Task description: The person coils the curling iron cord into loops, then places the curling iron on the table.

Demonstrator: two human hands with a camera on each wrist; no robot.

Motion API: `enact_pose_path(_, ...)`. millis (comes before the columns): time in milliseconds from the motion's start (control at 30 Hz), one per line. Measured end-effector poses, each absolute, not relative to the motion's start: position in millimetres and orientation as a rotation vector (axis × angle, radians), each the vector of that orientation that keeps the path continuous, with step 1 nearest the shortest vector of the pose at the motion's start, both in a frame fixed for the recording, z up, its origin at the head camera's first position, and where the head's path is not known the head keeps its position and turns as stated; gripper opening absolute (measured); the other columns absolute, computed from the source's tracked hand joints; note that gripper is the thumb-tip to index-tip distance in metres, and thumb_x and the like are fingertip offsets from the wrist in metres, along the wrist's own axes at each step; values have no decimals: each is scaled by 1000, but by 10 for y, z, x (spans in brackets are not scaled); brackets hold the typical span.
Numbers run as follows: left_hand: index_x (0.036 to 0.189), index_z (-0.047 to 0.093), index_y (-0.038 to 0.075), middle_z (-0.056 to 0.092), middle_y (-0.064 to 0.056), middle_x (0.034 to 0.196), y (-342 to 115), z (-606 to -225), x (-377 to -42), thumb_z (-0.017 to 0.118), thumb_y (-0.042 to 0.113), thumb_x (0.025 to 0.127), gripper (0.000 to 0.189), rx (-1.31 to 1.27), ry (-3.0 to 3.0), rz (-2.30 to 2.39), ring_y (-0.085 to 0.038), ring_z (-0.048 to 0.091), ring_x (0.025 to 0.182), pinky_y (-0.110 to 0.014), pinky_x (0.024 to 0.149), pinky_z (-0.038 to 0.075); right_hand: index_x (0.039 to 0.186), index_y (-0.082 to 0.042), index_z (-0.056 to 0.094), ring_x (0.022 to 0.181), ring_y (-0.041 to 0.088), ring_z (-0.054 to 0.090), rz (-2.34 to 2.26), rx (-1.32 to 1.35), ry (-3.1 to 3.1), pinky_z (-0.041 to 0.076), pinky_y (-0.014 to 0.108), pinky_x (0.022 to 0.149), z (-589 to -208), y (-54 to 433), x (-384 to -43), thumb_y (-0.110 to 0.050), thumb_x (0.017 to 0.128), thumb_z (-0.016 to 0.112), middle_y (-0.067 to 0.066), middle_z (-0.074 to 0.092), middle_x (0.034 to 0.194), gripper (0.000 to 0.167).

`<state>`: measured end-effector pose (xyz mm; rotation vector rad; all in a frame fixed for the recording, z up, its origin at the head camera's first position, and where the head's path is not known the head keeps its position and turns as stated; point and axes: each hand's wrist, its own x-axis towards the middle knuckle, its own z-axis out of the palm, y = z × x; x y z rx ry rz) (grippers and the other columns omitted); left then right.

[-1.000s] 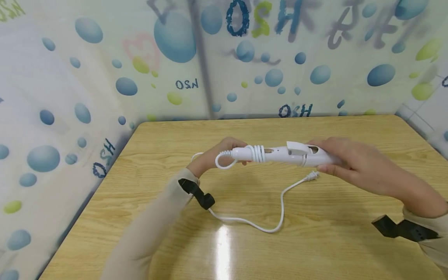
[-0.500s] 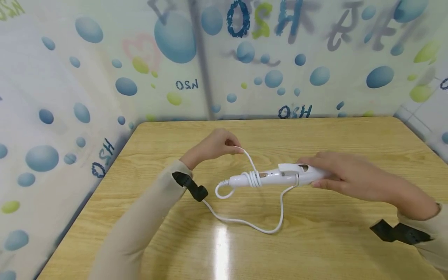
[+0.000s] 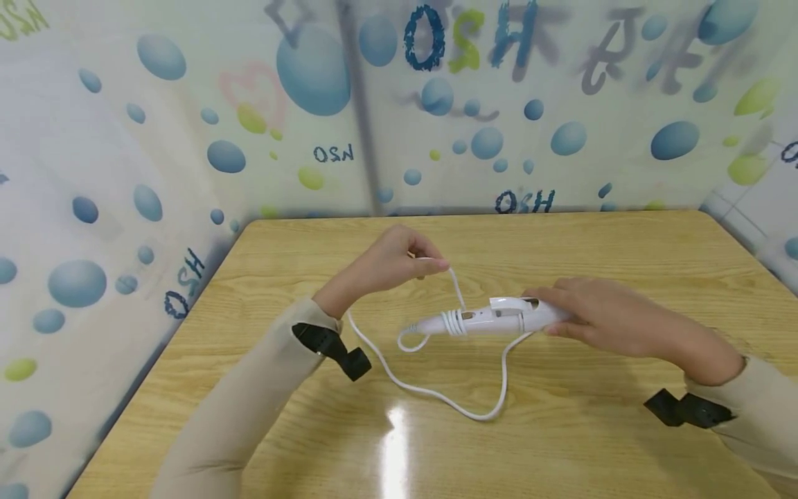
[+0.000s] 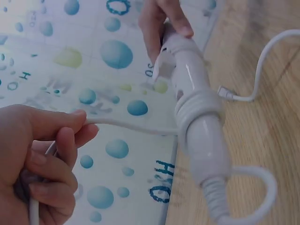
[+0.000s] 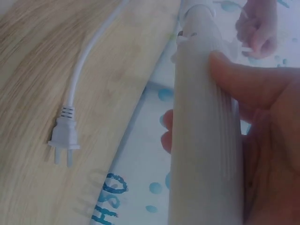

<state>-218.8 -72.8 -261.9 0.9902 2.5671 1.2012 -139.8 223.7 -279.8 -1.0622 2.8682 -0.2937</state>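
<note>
A white hair styling iron with a raised clip lies crosswise in front of me, its cord end to the left. My right hand grips the thick far end, fingers over the top and thumb on the near side. Several turns of white cord wrap the handle. My left hand pinches the cord between thumb and forefinger, above and left of the wraps. A short stretch runs from these fingertips to the handle, and more cord passes through the curled fingers. The two-pin plug lies on the table, seen in both wrist views.
The wooden table is under both hands. Loose cord curves across it below the iron. A patterned cloth wall stands behind the far edge and along the left side.
The iron has come down and slightly left in my right hand. My left hand has emerged from behind the handle, drawing cord out, then shifted slightly right. The plug is now hidden in the head view.
</note>
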Motion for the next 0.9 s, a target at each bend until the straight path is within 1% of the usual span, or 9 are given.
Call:
enact_pose_path(167,82,74,8,62,-3,63,-679,-2577,-2015,68,20,84,14,931,2528,1342,-14,45,51,-25,45,30,130,-12,50,67,8,43,-330,-964,2917,36,28,57,-2842,2254,-1440,-27,89,61,-7,52,85,46)
enact_pose_path(300,81,74,5,60,-8,61,-628,-2574,-1885,69,17,83,13,956,2472,1437,-11,44,49,-24,44,31,131,-10,48,68,10,45,-317,-942,2967,37,29,55,-2863,2265,-1477,-29,90,60,-1,55,89,48)
enact_pose_path(433,81,73,4,60,-5,63,-580,-2600,-1778,68,14,84,11,1014,2471,1466,-9,41,47,-22,43,30,132,-8,46,73,15,50,-262,-928,3060,40,33,57,-2865,2273,-1502,-29,90,59,6,58,95,48)
enact_pose_path(500,83,73,3,61,-3,65,-569,-2613,-1734,66,12,85,11,1045,2495,1462,-8,42,48,-21,42,33,132,-7,45,76,20,53,-268,-904,3118,42,36,59,-2863,2282,-1514,-27,91,59,10,59,99,49)
enact_pose_path(567,89,72,2,63,-3,69,-564,-2634,-1704,64,10,87,12,1061,2503,1485,-8,48,52,-20,44,38,133,-5,43,80,24,55,-300,-863,3182,42,40,60,-2859,2296,-1525,-25,90,60,14,59,102,50)
enact_pose_path(633,97,71,0,64,-4,72,-561,-2656,-1686,61,8,88,15,1059,2479,1530,-9,50,52,-20,44,39,132,-2,43,81,27,55,-361,-836,3246,43,42,59,-2851,2310,-1532,-23,90,60,17,58,103,50)
enact_pose_path(700,105,68,-1,65,-6,73,-559,-2680,-1673,58,7,90,20,1049,2435,1576,-9,49,50,-21,44,39,131,-1,43,83,30,56,-418,-801,3307,43,44,58,-2841,2315,-1535,-22,90,60,20,57,106,50)
enact_pose_path(800,119,60,-1,62,-9,72,-558,-2724,-1673,52,6,93,28,1071,2347,1605,-12,41,45,-22,42,34,131,0,43,81,32,55,-493,-763,3382,42,45,56,-2819,2309,-1524,-23,91,58,22,57,105,49)
enact_pose_path(900,132,49,3,59,-9,70,-566,-2769,-1674,46,7,97,36,1128,2292,1570,-13,42,46,-24,43,35,132,-1,43,80,32,54,-586,-712,3435,39,43,54,-2795,2302,-1506,-24,92,56,22,57,105,48)
